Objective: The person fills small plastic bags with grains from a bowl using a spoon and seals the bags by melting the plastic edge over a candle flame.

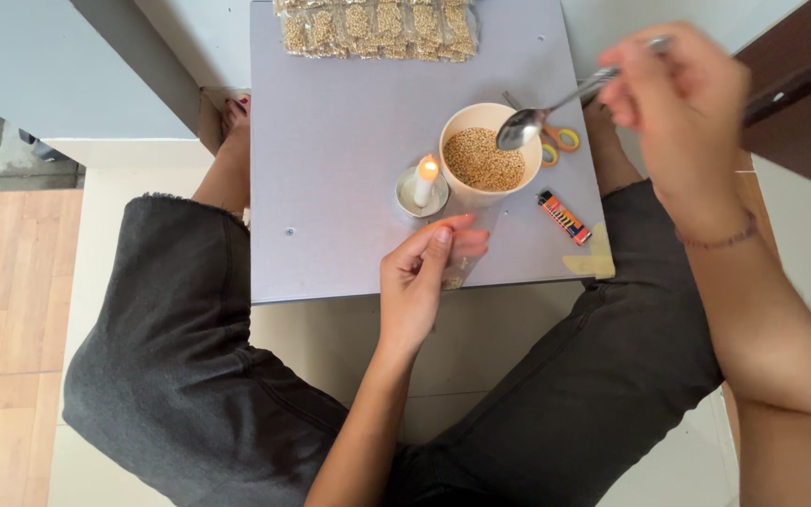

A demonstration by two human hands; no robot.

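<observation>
Two bare hands work over a small grey board (349, 141) that rests across the lap of a person sitting cross-legged in dark shorts. The right hand (682, 103) is raised at the upper right, its fingers pinched around the handle of a metal spoon (556, 105); the spoon's bowl hangs over the far rim of a cream bowl (490, 155) and looks empty. That bowl stands near the middle of the board and is filled with small tan grains (485, 161). The left hand (420, 277) sits at the near edge of the board, thumb and fingers closed on a small clear plastic pouch (466, 253), which holds a few grains at its bottom and stands just in front of the bowl.

Just left of the bowl, almost touching it, a lit white candle (424, 180) stands upright in a small white dish (407, 199). A striped lighter (564, 217) lies to the right of the bowl, near a yellow patch at the board's corner. Orange-handled scissors (556, 143) lie behind the bowl, partly hidden by it and the spoon. Along the far edge of the board lies a row of filled grain packets (377, 30).
</observation>
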